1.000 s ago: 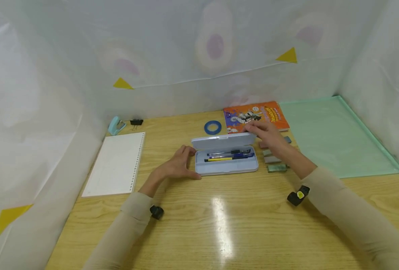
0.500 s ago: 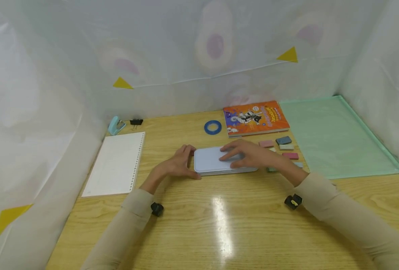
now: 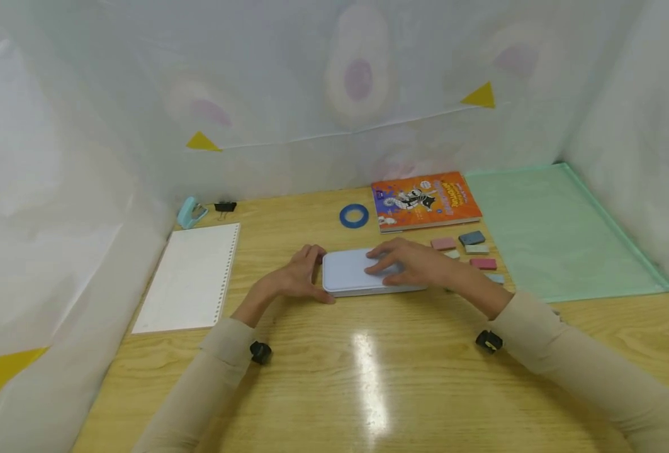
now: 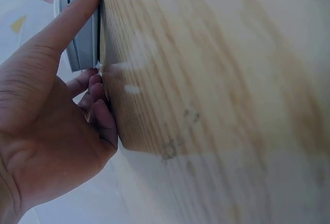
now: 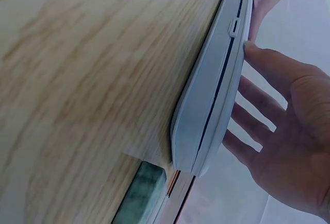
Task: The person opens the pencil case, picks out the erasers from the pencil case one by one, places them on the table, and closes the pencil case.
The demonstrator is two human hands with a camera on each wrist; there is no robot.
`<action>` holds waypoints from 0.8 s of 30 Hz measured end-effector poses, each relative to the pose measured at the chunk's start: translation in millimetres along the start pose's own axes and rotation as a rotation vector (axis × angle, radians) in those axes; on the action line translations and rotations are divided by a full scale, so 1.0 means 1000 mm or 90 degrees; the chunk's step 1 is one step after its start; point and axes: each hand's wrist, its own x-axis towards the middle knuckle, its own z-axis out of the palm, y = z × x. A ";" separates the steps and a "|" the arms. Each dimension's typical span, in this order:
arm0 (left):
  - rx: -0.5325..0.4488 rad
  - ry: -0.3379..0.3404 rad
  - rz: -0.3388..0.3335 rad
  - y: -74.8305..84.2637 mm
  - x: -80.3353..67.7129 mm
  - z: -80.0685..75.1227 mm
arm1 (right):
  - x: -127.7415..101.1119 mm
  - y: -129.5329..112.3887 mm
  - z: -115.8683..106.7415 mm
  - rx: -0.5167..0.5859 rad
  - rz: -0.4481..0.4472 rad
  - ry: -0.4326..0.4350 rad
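Observation:
A pale blue pencil case [image 3: 345, 269] lies on the wooden table with its lid down. My left hand [image 3: 297, 277] grips its left end, the thumb at the front edge and the fingers at the back corner. In the left wrist view, that thumb [image 4: 77, 15] lies along the side of the case. On top of the lid rests my right hand [image 3: 419, 264], fingers spread and fairly straight. The right wrist view shows a thin dark seam between lid and base along the case's side [image 5: 209, 95]. Whatever is inside the case is hidden.
Several erasers [image 3: 483, 264] lie right of the case, partly behind my right hand. Behind stand a blue tape roll [image 3: 354, 216] and an orange book [image 3: 425, 201]. A notebook [image 3: 189, 277], a stapler [image 3: 191, 212] and a binder clip [image 3: 225, 206] are left; a green mat [image 3: 566, 233] is right.
The pencil case's lid has come down over the pens. My right hand has moved from the lid's raised edge onto its top. My left hand has kept its place at the left end.

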 end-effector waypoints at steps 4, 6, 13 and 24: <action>0.000 0.000 -0.012 -0.002 -0.002 0.000 | 0.001 -0.005 0.001 -0.019 -0.003 0.003; 0.001 0.001 -0.012 -0.002 -0.003 0.001 | 0.000 -0.006 0.001 -0.033 0.000 0.002; 0.004 0.001 -0.008 -0.001 -0.004 0.001 | -0.003 -0.010 0.003 -0.083 0.009 -0.005; 0.008 0.044 -0.002 -0.007 -0.018 0.001 | -0.043 0.018 0.001 -0.033 -0.024 0.114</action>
